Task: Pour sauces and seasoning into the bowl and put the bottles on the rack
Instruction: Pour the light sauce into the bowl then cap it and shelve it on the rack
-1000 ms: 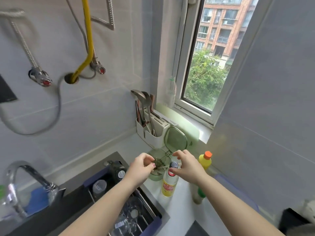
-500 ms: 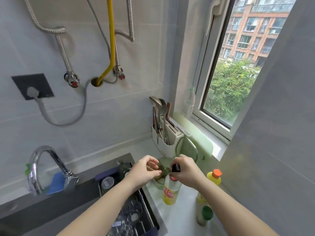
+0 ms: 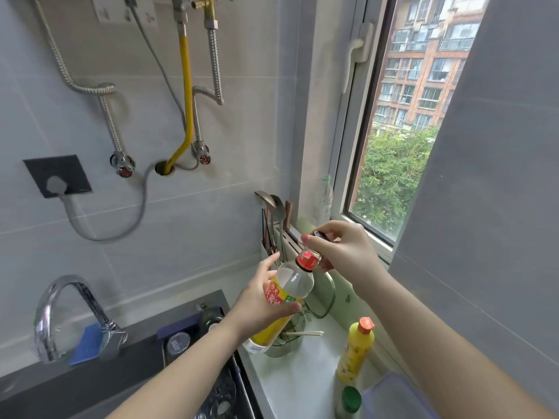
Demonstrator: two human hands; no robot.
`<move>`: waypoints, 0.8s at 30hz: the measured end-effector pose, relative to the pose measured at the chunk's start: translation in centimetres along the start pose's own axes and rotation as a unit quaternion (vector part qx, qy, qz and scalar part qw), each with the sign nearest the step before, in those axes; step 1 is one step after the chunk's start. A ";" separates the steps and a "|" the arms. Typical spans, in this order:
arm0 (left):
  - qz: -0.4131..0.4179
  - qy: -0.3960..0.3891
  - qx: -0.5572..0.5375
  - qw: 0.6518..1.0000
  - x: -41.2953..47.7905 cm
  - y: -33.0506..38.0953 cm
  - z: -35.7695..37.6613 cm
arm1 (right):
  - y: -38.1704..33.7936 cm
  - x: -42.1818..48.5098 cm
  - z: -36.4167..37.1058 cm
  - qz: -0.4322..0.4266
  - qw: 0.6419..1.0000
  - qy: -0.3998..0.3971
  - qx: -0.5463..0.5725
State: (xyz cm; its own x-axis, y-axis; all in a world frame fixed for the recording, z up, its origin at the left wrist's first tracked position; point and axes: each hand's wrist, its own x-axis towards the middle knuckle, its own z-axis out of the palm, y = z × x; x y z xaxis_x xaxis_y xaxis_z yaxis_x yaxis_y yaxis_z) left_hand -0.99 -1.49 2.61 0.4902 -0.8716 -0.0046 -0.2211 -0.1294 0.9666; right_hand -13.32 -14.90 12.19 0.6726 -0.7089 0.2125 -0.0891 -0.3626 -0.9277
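Note:
A clear sauce bottle (image 3: 292, 285) with a yellow and red label is lifted off the counter and tilted. My left hand (image 3: 260, 300) grips its body. My right hand (image 3: 341, 249) pinches the dark cap at its red neck. Below it stands a green glass bowl (image 3: 284, 347) with chopsticks across its rim, largely hidden by the bottle. A yellow bottle with an orange cap (image 3: 357, 349) and a bottle with a green cap (image 3: 349, 402) stand on the white counter to the right.
A black sink (image 3: 145, 358) with a dish rack and glassware lies at the lower left, with a chrome tap (image 3: 60, 313) beside it. A utensil holder (image 3: 273, 234) stands in the corner. A blue lidded box (image 3: 396, 397) sits at the lower right. The window sill is close on the right.
The sauce bottle has risen from the counter and tilted. My left hand left the bowl and took the bottle's body; my right hand stayed on the cap. The view tilted upward.

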 end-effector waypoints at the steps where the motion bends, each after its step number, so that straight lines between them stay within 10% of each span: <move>1: 0.005 0.000 0.008 1.000 0.1 0.2 0.2 | 0.0 0.0 -0.2 0.013 1.000 0.008 0.017; 10: -0.014 -0.160 -0.117 0.980 0.5 2.1 -0.2 | 0.4 -0.2 -2.0 -0.073 0.995 0.016 -0.073; 17: -0.134 -0.417 -0.357 0.825 1.2 2.7 -1.4 | -0.2 0.0 -3.6 -0.241 0.967 0.024 -0.080; 24: -0.139 -0.431 -0.335 0.826 0.9 3.6 -0.7 | -1.0 -0.5 -3.7 -0.297 0.951 -0.001 -0.087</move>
State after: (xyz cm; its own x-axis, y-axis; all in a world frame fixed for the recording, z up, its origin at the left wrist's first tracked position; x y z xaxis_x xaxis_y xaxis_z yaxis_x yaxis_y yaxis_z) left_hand -0.81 -2.38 6.26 -0.4028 -0.9027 -0.1514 0.4573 -0.3418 0.8210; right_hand -16.26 -16.41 14.14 0.6438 -0.3470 0.6820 0.1864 -0.7934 -0.5795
